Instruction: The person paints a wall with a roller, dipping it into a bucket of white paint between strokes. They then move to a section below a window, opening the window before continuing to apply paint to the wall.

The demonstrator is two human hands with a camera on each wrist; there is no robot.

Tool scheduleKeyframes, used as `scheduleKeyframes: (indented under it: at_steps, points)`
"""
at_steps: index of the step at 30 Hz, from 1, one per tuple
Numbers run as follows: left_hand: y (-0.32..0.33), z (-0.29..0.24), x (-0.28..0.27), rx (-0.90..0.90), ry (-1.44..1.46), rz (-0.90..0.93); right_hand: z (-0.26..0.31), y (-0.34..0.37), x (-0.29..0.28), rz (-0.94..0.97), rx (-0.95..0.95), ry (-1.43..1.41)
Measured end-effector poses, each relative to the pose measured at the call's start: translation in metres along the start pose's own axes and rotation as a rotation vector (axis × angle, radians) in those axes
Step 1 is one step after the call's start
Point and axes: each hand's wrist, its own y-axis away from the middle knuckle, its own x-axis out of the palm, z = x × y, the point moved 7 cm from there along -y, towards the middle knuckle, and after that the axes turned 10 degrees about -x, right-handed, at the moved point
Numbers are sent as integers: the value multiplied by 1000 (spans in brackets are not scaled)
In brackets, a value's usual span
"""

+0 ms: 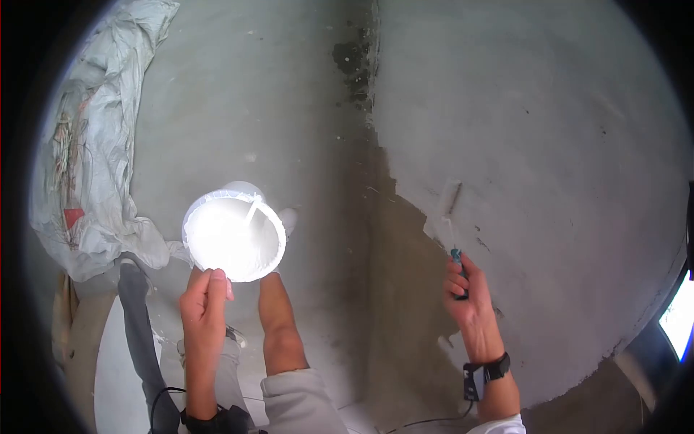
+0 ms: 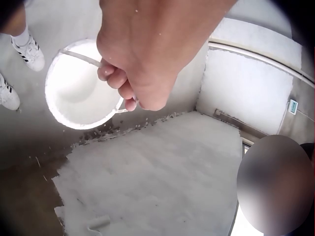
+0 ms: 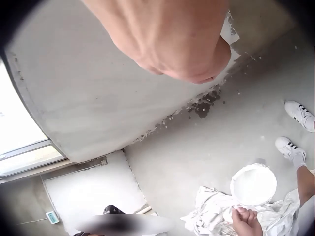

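Two hands are at work beside a wall (image 1: pixel 535 159), the left on a bucket (image 1: pixel 235 239) and the right on a paint roller (image 1: pixel 452 201). Round and white, with a coated, uneven rim, the bucket has a thin white handle and a white inside so bright in the head view that its contents are hard to make out. It hangs near the person's legs, above the floor (image 1: pixel 238 123). The left hand (image 1: pixel 206 300) has its fingers curled round that handle, close together. The roller has a pale sleeve, a thin metal frame and a dark teal grip (image 1: pixel 457 267); its sleeve lies against the wall near the ragged edge of the pale coat. The right hand (image 1: pixel 470 293) wraps its fingers round the grip, with the thumb alongside. Most of the wall is covered in smooth, pale grey coating with a few dark specks, while a brown part shows beyond the jagged edge. Dark stains (image 1: pixel 350 61) dotted with white mark the floor along the wall. Crumpled white sheeting (image 1: pixel 101 145) lies on the grey floor, and a bright window (image 3: pixel 22 128) stands past the wall's far side.
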Motion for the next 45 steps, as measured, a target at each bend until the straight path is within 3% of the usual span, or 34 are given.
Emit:
scheduleKeyframes:
  at_steps: [4,9,12,16,21,25,29,33,36,37,40,41,45]
  points:
    - [5,-14,4,25,18,-10,-32,-49,28,-49,-25,-15]
    - [11,-22,-3,-36,-17,3,21,54,-19,-39,34,-50]
    - [5,-11,-10,-17,-24,-16,48,136,-49,-183,-20,-64]
    - [-4,-1,-16,27,-2,-83,47,139,-45,-217,-40,-57]
    - [-6,-5,-16,8,17,-98,-8,-37,-9,-41,-4,153]
    - [-3,-13,-15,-9,-21,-102,-84,-214,46,-70,76,-28]
    - [-5,-21,-7,-5,10,-48,-131,-244,69,-223,-85,106]
    - [-1,-32,0,3,-83,-19,-110,-181,19,-179,-113,160]
    - [-5,-33,25,95,-120,-1,-65,-84,-27,-47,-97,143]
    - [-4,-37,28,143,-132,0,-51,-42,-38,-67,-101,120]
    - [10,-54,39,-91,-121,60,-16,71,-69,-111,-130,-14]
    - [10,-57,41,23,-105,89,-9,107,-83,-128,-152,-86]
    - [50,-94,53,37,-159,200,15,225,-139,-181,-275,-222]
